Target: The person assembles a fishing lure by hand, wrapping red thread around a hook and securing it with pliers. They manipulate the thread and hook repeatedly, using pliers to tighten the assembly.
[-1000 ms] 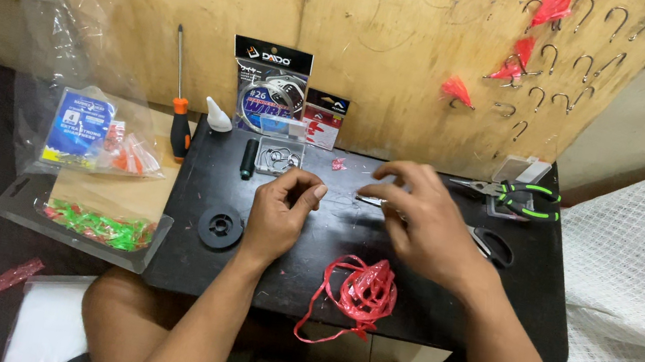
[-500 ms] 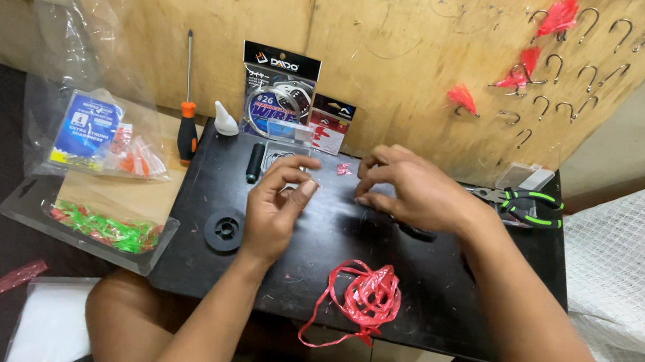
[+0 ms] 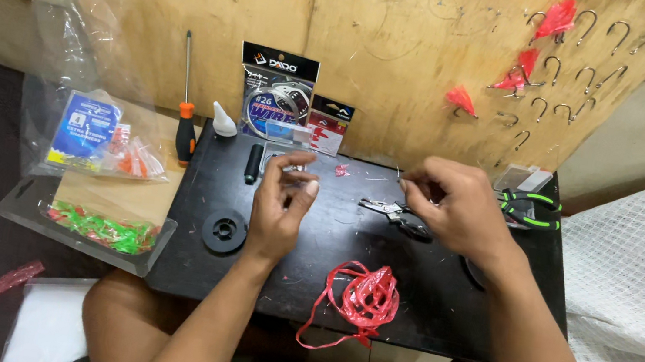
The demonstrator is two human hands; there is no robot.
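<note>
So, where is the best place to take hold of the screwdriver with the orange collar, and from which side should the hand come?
Probably the black handle of the screwdriver, low, near the table edge. It stands almost upright against the plywood board, thin shaft upward, so the thick handle gives the surest hold. Come from the front; the left hand is nearer, and the board blocks the back.

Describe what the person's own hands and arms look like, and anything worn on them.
Both arms are bare from the bottom edge of the picture up to the fingers: no sleeves, gloves, watch or bracelet show. The left hand and the right hand show no rings that I can make out, and the fingernails look short. Both forearms are slim.
</note>
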